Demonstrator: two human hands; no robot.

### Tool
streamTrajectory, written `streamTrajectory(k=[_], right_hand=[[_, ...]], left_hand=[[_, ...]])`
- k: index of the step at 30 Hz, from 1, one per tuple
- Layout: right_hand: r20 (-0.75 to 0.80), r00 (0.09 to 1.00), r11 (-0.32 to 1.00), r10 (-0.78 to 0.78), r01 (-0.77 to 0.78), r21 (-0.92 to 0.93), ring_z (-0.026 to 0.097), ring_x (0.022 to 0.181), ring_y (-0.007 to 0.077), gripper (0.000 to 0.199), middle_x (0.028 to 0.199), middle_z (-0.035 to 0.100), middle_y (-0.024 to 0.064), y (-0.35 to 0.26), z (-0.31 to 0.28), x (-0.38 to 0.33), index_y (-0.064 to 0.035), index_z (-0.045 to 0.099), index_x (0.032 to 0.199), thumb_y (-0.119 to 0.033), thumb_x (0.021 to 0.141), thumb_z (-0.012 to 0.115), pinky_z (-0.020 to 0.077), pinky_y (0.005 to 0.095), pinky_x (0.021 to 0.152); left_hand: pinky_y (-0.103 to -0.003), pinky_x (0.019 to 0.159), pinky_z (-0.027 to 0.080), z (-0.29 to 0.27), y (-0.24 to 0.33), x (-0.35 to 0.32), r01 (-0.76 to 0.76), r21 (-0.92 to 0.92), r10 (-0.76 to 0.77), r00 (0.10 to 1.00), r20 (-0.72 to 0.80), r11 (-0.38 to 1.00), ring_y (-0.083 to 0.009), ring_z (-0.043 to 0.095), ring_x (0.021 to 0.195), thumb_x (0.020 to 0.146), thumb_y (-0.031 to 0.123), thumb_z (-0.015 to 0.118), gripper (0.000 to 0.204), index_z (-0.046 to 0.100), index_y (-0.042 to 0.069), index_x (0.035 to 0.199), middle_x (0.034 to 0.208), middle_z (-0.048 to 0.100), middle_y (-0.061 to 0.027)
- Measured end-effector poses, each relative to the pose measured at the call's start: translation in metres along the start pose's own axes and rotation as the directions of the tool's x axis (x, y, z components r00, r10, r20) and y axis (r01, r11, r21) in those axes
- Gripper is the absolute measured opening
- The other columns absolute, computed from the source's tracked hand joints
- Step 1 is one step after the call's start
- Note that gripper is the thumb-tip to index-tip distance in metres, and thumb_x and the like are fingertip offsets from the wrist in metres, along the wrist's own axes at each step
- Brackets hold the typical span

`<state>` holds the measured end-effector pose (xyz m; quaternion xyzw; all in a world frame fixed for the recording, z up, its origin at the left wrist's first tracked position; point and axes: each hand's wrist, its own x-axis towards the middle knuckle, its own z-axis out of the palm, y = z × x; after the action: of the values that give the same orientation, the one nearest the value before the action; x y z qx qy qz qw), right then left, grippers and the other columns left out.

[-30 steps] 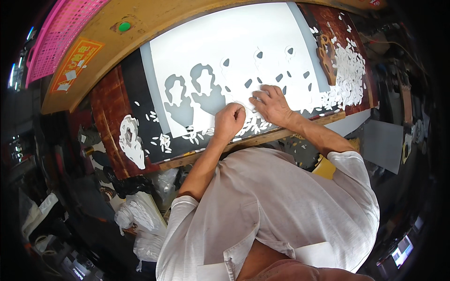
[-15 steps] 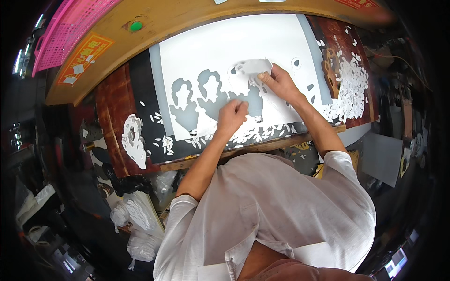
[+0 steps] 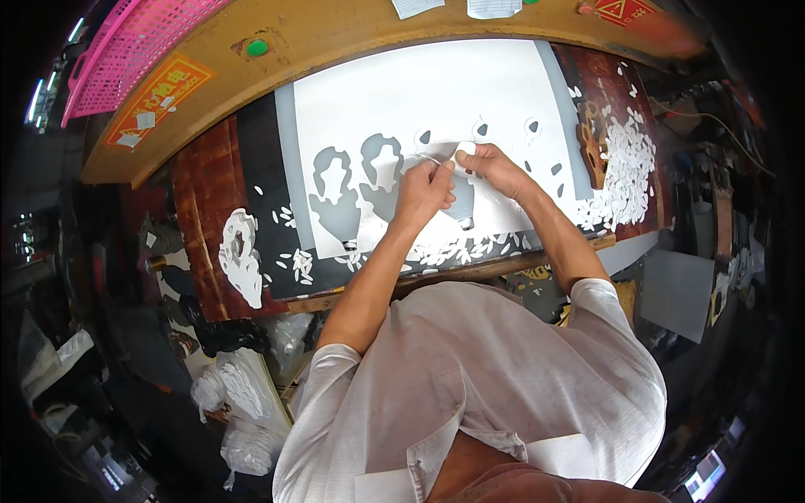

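Observation:
A large white sheet (image 3: 402, 80) lies on the worktable, with shaped openings cut in its near half and grey showing through. Just above those openings my two hands meet, fingers closed. My right hand (image 3: 499, 170) pinches a white cut-out piece (image 3: 464, 151) between thumb and fingers. Beside it, my left hand (image 3: 425, 193) is curled with thumb against forefinger at the same piece, whose larger part the hands hide. Further cut outlines remain in the sheet beyond and right of my right hand.
Left on the table sits a stack of white cut-outs (image 3: 241, 260). A brown cutting die (image 3: 593, 147) stands at the right beside a heap of small white oval scraps (image 3: 631, 163). Behind the sheet runs a yellow machine beam (image 3: 335, 38) with a green button (image 3: 257, 48). A pink basket (image 3: 138, 54) is far left.
My right hand has brought the lifted white cut-out piece down and left. My left hand has moved up to meet it. The view has tilted slightly, showing more of the beam.

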<state>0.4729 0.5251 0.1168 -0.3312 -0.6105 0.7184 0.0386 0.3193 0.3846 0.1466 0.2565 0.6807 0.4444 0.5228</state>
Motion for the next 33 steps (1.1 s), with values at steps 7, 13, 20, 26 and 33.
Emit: streamTrajectory(k=[7, 13, 20, 26, 33], right_hand=[[-0.266, 0.964, 0.996, 0.003, -0.027, -0.088, 0.057, 0.078, 0.0112, 0.035, 0.088, 0.070, 0.0012, -0.007, 0.004, 0.021, -0.0023, 0.073, 0.102, -0.037, 0.105, 0.068, 0.0505, 0.0300, 0.075], [-0.617, 0.787, 0.986, -0.013, 0.111, 0.121, 0.051, 0.073, 0.0119, 0.034, 0.084, 0.058, 0.0020, -0.050, -0.057, 0.042, -0.0068, 0.062, 0.095, -0.039, 0.107, 0.064, 0.0455, 0.0289, 0.068], [-0.502, 0.863, 0.964, -0.063, 0.183, 0.192, 0.046, 0.068, 0.0075, 0.032, 0.078, 0.055, -0.0031, -0.045, -0.031, 0.042, -0.0114, 0.065, 0.095, -0.040, 0.107, 0.066, 0.0372, 0.0251, 0.061], [-0.500, 0.865, 0.967, 0.044, 0.088, 0.238, 0.048, 0.074, 0.0070, 0.026, 0.082, 0.057, -0.0039, -0.041, -0.024, 0.026, -0.0122, 0.066, 0.100, -0.037, 0.108, 0.065, 0.0416, 0.0247, 0.067], [-0.560, 0.828, 0.961, 0.039, 0.123, 0.248, 0.048, 0.070, 0.0080, 0.029, 0.081, 0.057, -0.0027, -0.022, -0.028, 0.022, -0.0123, 0.064, 0.096, -0.039, 0.107, 0.066, 0.0395, 0.0273, 0.063]], left_hand=[[-0.040, 0.059, 0.054, -0.010, -0.046, -0.009, -0.157, 0.335, 0.159, 0.987, 0.021, 0.929, -0.0258, 0.068, 0.063, 0.103, 0.027, 0.061, 0.035, 0.070, -0.005, 0.093, 0.075, 0.069, -0.0166], [-0.052, 0.063, 0.049, -0.032, -0.068, -0.053, -0.135, 0.604, 0.143, 0.989, 0.035, 0.785, -0.0455, 0.062, 0.063, 0.098, 0.033, 0.066, 0.043, 0.069, -0.001, 0.072, 0.065, 0.062, -0.0233], [-0.050, 0.074, 0.055, -0.026, -0.047, 0.006, -0.271, 0.544, 0.410, 0.900, -0.150, 0.794, -0.0411, 0.071, 0.079, 0.096, 0.025, 0.072, 0.037, 0.068, 0.003, 0.125, 0.079, 0.072, -0.0193], [-0.049, 0.081, 0.058, -0.019, -0.059, 0.043, -0.304, 0.807, 0.513, 0.858, 0.002, 0.506, -0.0352, 0.073, 0.098, 0.093, 0.021, 0.076, 0.034, 0.069, 0.006, 0.123, 0.112, 0.073, -0.0157], [-0.044, 0.088, 0.057, -0.018, -0.070, 0.049, -0.413, 0.885, 0.644, 0.741, 0.188, 0.217, -0.0333, 0.065, 0.103, 0.085, 0.009, 0.074, 0.020, 0.071, 0.005, 0.105, 0.113, 0.068, -0.0138]])
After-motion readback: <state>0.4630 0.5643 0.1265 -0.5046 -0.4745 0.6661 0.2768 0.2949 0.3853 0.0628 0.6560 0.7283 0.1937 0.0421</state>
